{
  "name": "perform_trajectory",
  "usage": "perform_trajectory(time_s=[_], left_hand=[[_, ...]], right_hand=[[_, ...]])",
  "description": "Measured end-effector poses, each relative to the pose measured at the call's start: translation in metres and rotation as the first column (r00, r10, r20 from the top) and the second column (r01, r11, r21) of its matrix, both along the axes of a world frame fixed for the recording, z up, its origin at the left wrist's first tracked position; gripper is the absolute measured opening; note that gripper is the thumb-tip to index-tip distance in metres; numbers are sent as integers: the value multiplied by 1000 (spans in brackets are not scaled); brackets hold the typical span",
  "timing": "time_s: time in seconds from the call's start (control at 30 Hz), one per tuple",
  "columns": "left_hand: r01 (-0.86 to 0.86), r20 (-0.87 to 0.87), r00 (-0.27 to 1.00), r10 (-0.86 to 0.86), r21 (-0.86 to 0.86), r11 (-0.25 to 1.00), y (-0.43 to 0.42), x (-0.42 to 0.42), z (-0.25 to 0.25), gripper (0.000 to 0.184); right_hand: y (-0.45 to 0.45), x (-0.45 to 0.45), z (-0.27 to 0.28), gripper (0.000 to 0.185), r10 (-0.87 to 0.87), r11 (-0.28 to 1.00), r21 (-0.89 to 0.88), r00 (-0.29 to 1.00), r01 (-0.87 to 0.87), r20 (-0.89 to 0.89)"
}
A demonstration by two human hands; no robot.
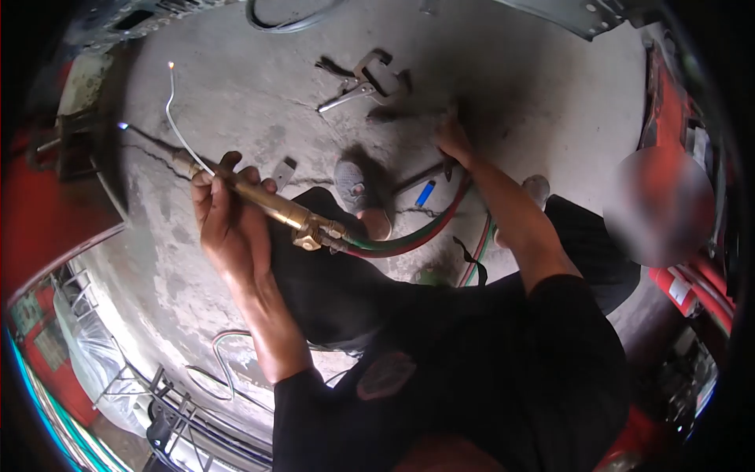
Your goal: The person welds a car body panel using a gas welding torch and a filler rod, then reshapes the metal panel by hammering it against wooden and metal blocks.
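My left hand [228, 200] is closed round a brass gas torch [271, 203], raised above the floor and pointing to the upper left. A small bright flame [123, 126] shows at its tip. A thin bent metal rod [174, 118] sticks up from the same hand, its far end glowing. Green and red hoses [417, 242] run from the torch's back end. Low over the floor, my right hand [452, 138] is dark and blurred, and its fingers do not show clearly. Near it lie a hammer-like tool [421, 178] and a blue lighter [425, 193].
C-shaped locking pliers [363, 85] lie on the concrete floor [259, 86]. A coil of cable [291, 25] is at the top edge. Red metal parts [63, 212] stand at the left, with a metal rack [169, 417] below them. More red equipment [680, 287] is at the right.
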State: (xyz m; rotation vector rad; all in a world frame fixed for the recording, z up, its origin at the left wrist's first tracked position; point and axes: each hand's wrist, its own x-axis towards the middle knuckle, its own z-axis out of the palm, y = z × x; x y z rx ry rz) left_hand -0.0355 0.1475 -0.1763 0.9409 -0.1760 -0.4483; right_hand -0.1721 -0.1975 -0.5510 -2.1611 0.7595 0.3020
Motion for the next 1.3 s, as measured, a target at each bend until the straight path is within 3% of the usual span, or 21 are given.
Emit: perform_trajectory(time_s=[0.07, 0.13, 0.23, 0.33, 0.43, 0.53, 0.63, 0.7, 0.8, 0.9, 0.93, 1.0, 1.07, 1.1, 1.13, 1.2, 1.23, 1.27, 1.3], left_hand=[[-39, -13, 999, 40, 54, 998, 1, -4, 2, 18], [-52, 17, 999, 51, 79, 996, 3, -3, 0, 17], [-70, 16, 998, 68, 117, 991, 0, 1, 2, 15], [-40, 21, 999, 37, 193, 980, 0, -13, 5, 14], [-28, 75, 997, 7, 281, 959, 3, -26, 3, 14], [-106, 4, 994, 110, 305, 946, 6, -30, 8, 14], [-118, -34, 991, 131, 260, 958, 11, -23, 6, 12], [-92, -57, 993, 108, 234, 968, 11, -20, 2, 12], [-53, -54, 996, 69, 259, 965, 10, -23, 7, 15], [-109, -35, 991, 128, 331, 937, 11, -18, 1, 15], [-99, -38, 992, 117, 313, 945, 13, -16, 0, 14], [-63, -50, 996, 79, 266, 962, 12, -15, -3, 14], [-21, -44, 998, 37, 311, 950, 2, -20, 7, 13], [3, -57, 998, 16, 308, 951, 0, -21, 8, 13], [31, -68, 998, -11, 304, 952, -2, -22, 7, 13], [25, -91, 996, 0, 279, 960, 0, -22, 1, 11], [7, -79, 997, 15, 276, 961, 2, -20, -5, 10], [-5, -74, 997, 27, 276, 961, 0, -17, -8, 8], [-7, -77, 997, 28, 269, 963, -3, -17, -5, 9]], right_hand=[[9, 2, 6, 46, -129, 990, -66, 991, 127, -34], [25, -1, 39, 48, -343, 913, -162, 919, 376, 196], [30, -16, 18, 44, -166, 844, -380, 858, 379, 486], [43, -36, -6, 37, -66, 841, -515, 976, 167, 208], [48, -14, -12, 33, 47, 899, -431, 965, 72, 259], [62, -9, -32, 27, 170, 974, -179, 973, -142, 154], [100, -17, -10, 20, 371, 917, 179, 927, -356, -56], [111, -9, -23, 23, 457, 888, 92, 887, -450, -74], [112, -21, -85, 28, 636, 739, -222, 767, -636, -81], [105, -85, -218, 31, 536, 794, -251, 832, -554, -140], [99, -90, -214, 31, 790, 494, -337, 575, -802, -212], [119, -84, -140, 34, 515, 768, -437, 857, -469, -14], [133, -87, -101, 32, 287, 881, -387, 958, -271, -18], [140, -89, -122, 32, 319, 742, -636, 946, -210, 60], [144, -93, -174, 30, 10, 920, -391, 999, 5, 36], [131, -85, -149, 25, 119, 978, -184, 984, -94, 132], [134, -66, -69, 23, -249, 951, 212, 965, 226, 87], [138, -40, 29, 22, -627, 664, 501, 778, 555, -30], [136, -33, 69, 23, -716, 576, 512, 696, 637, -59]])
